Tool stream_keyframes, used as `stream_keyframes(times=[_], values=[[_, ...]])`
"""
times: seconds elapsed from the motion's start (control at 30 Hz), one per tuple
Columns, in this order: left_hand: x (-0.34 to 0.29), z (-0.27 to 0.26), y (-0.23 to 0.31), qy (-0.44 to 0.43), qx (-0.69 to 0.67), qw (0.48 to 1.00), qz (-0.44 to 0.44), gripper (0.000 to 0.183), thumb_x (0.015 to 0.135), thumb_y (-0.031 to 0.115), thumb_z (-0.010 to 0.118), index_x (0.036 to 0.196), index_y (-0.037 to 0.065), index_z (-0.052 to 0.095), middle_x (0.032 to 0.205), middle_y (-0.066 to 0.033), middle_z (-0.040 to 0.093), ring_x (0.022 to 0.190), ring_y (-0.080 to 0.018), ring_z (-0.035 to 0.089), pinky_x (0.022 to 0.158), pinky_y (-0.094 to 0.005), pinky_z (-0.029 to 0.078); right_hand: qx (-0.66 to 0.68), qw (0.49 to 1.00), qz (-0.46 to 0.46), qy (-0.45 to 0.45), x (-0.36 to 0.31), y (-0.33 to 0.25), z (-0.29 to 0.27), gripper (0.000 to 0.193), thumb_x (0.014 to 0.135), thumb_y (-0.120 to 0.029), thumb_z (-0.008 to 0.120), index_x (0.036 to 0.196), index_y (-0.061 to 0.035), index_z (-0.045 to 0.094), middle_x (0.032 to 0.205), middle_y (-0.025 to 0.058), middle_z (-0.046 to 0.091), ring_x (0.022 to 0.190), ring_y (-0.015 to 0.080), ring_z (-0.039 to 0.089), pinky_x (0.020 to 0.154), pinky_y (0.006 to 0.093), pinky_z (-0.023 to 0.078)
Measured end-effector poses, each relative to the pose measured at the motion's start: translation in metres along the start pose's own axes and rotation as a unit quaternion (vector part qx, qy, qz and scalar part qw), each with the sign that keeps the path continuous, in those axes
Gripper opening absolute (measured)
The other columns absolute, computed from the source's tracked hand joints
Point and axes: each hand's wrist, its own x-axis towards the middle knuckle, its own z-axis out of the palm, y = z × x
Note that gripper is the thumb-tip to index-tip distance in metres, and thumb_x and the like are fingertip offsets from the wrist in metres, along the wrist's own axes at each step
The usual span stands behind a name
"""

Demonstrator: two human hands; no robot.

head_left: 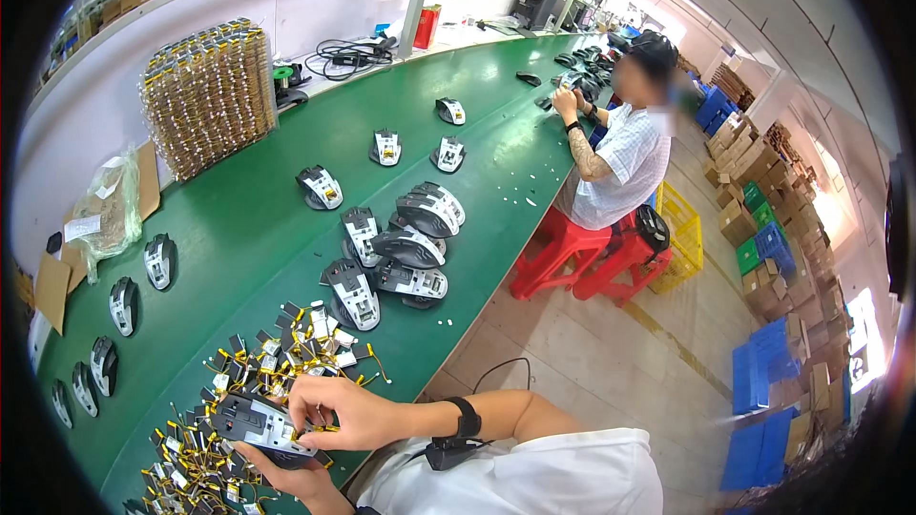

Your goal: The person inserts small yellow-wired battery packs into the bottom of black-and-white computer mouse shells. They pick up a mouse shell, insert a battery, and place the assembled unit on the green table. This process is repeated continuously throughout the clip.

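The left hand [301,482] was closed around the underside and edge of a black and grey mouse [250,420], which was held bottom up just above the surface [253,262], at its near end. The right hand [348,412] had thumb and fingertips drawn in at the mouse's exposed underside; whether they pinched a part could not be told. A spread pile of small battery packs [176,463] with yellow ends and wires lay beneath and around the mouse. Beyond it stood a heap of similar mice [410,248], several overlapping. Five more mice [123,305] lay in a row along the left side. A clear plastic bag [114,205] rested near them. Further along, a co-worker [625,172] sat on a red stool [553,253].
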Motion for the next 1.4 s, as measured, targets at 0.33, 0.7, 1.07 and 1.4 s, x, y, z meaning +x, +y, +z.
stream_keyframes(times=[0.33,0.7,1.07,1.4], values=[[0.006,0.003,0.011,0.051,-0.071,0.996,0.004,0.059,0.102,0.051,0.039,0.136,0.003,0.045,0.115,-0.0156,0.061,0.094,-0.0225,0.062,0.08,-0.0343,0.051,-0.176,0.947,-0.223,0.15,-0.009,0.01,0.035,0.026,0.079,-0.004,0.073,0.104,-0.0021,0.069,0.097,0.0106,0.06,0.081,0.0247,0.063,0.068,0.034,0.054],[0.014,0.009,0.023,0.044,-0.105,0.994,-0.009,0.055,0.1,0.052,0.043,0.129,0.006,0.052,0.111,-0.0125,0.063,0.093,-0.022,0.063,0.078,-0.0341,0.052,-0.155,0.962,-0.195,0.111,-0.015,0.001,0.047,0.051,0.078,0.0,0.067,0.128,-0.0051,0.06,0.111,0.0127,0.053,0.094,0.027,0.054,0.071,0.0341,0.049],[0.014,0.013,0.021,0.027,-0.087,0.995,-0.031,0.06,0.1,0.055,0.036,0.125,0.004,0.053,0.098,-0.0139,0.063,0.074,-0.0234,0.063,0.063,-0.0331,0.054,-0.16,0.957,-0.214,0.117,-0.015,0.01,0.042,0.054,0.076,0.004,0.065,0.129,-0.0062,0.061,0.11,0.0117,0.055,0.096,0.0259,0.056,0.077,0.0342,0.049],[0.011,0.018,0.022,0.042,-0.064,0.997,-0.007,0.059,0.101,0.054,0.036,0.13,0.005,0.051,0.102,-0.0153,0.063,0.074,-0.0235,0.063,0.064,-0.0337,0.054,-0.144,0.961,-0.204,0.117,-0.02,0.01,0.039,0.047,0.075,0.003,0.063,0.121,-0.006,0.061,0.11,0.0132,0.053,0.092,0.0286,0.056,0.075,0.0364,0.05]])
